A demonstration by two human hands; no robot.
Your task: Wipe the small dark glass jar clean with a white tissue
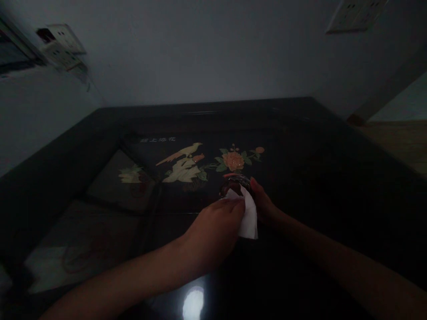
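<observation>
My left hand (218, 226) is closed on a white tissue (249, 222), whose loose end hangs down to the right of the fingers. The tissue lies against a small dark, shiny round object (237, 178) that looks like glass; the dim light hides its exact kind. Around the right side of that object my right hand (262, 200) is wrapped, its fingers mostly hidden behind the object and the tissue. Both hands are over a glossy black table (287, 146).
Inlaid in the tabletop are a pale bird (185, 151) and an orange flower (232, 161). Behind the table stands a white wall (207, 53) with sockets at left (63, 53) and right (355, 15). Wooden floor (400, 138) shows at the right.
</observation>
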